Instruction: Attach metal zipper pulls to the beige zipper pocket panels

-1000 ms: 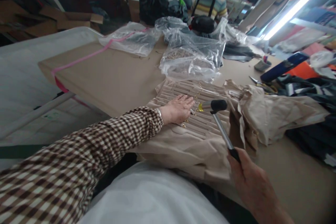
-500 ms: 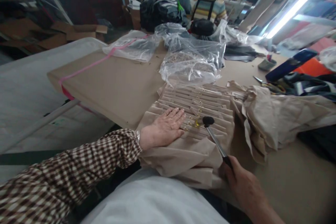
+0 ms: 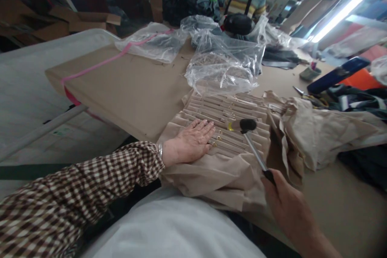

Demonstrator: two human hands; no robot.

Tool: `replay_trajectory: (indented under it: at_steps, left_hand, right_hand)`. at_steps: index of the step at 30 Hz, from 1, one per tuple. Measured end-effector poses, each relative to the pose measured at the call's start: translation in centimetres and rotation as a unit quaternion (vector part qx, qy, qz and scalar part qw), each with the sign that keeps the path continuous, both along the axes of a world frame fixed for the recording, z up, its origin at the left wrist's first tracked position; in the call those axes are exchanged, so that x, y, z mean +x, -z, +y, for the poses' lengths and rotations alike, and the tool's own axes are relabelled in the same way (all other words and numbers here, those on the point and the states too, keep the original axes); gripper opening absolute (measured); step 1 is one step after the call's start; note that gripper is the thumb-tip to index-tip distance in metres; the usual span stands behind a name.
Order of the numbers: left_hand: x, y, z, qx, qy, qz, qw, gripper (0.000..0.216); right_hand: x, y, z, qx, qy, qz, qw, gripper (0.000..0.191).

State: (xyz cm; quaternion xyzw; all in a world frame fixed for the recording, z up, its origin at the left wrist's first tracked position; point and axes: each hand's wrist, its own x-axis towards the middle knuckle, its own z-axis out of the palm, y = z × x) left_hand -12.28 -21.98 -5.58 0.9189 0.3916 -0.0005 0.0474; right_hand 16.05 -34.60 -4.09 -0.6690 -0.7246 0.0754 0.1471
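Gripped by its dark handle end in the right hand (image 3: 286, 199), a hammer (image 3: 256, 152) is held above the beige pleated fabric (image 3: 248, 145) on the worktop (image 3: 130, 92). The fingers of that hand are wrapped around the handle. The handle's long axis is directed forward and to the left, away from the right hand. The head is set crosswise to the handle: its yellowish end is pointed left, toward the fingertips of the left hand (image 3: 193, 141), and its black end is pointed right. Whether the fabric is touched by the head cannot be told.

The left hand is laid palm down on the left part of the pleats, fingers extended and nearly together. Small gold-coloured pieces (image 3: 219, 138) are seen just beside its fingertips, arranged in a line across the folds.

Compared with half a second earlier, the hammer head is seen higher in view and more side-on, with its black end shifted to the right. The left hand is kept on much the same area of fabric; compared with one second earlier, it is drawn back to the left, clear of the pieces.

A greenish marking (image 3: 61, 132) is noted on the pale surface at the left; it is too blurred to be read. A clear plastic bag (image 3: 223, 70) is placed just beyond the fabric.
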Motion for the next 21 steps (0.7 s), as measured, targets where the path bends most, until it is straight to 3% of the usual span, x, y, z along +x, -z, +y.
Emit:
replay_trajectory:
  at_steps: [3, 7, 14, 19, 21]
  left_hand:
    - [-0.1, 0.2, 0.0, 0.005, 0.001, -0.01, 1.0, 0.06]
    - [-0.1, 0.2, 0.0, 0.003, 0.001, -0.013, 1.0, 0.06]
    - [0.0, -0.5, 0.0, -0.018, -0.007, -0.002, 1.0, 0.06]
    - [0.0, -0.3, 0.1, -0.03, 0.002, -0.002, 1.0, 0.06]
    - [0.0, -0.3, 0.1, -0.033, 0.003, -0.013, 0.999, 0.06]
  right_hand:
    - [-0.2, 0.3, -1.1, 0.031, 0.003, 0.023, 0.999, 0.024]
    - [0.1, 1.7, -1.8, -0.066, -0.009, -0.017, 0.998, 0.025]
    - [-1.2, -0.5, -3.3, -0.009, -0.022, 0.03, 0.999, 0.027]
    - [-1.1, 1.7, -3.4, -0.102, -0.007, 0.002, 0.995, 0.031]
    - [0.5, 2.2, -3.8, -0.093, 0.021, 0.01, 0.995, 0.032]
